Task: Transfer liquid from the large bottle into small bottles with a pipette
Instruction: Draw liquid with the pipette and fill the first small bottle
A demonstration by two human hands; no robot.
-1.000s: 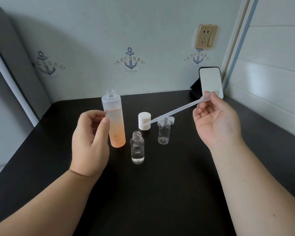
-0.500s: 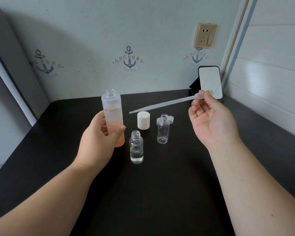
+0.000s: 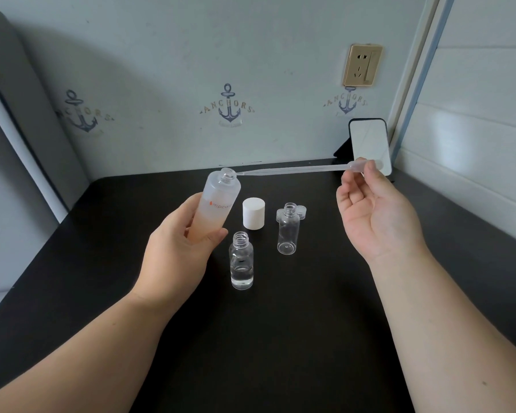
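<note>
left hand (image 3: 179, 248) gripped big bottle (image 3: 218, 204), tilted. right hand (image 3: 373, 210) pinched pipette (image 3: 295, 170), tip at bottle mouth. near small bottle (image 3: 241, 260) part full; one at 3 o'clock (image 3: 287, 231) looked empty, likely left to fill.

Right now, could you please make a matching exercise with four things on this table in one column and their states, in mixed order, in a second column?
Things:
1. frosted large bottle with orange liquid
2. clear thin plastic pipette
3. small clear glass bottle
4. white round cap

States:
A. stands alone on the black table, on no bottle
B. tilted, gripped by the left hand
C. upright, open, some clear liquid at the bottom
D. pinched at its bulb by the right hand, tip at the large bottle's mouth

Pairs: 1-B, 2-D, 3-C, 4-A
</note>
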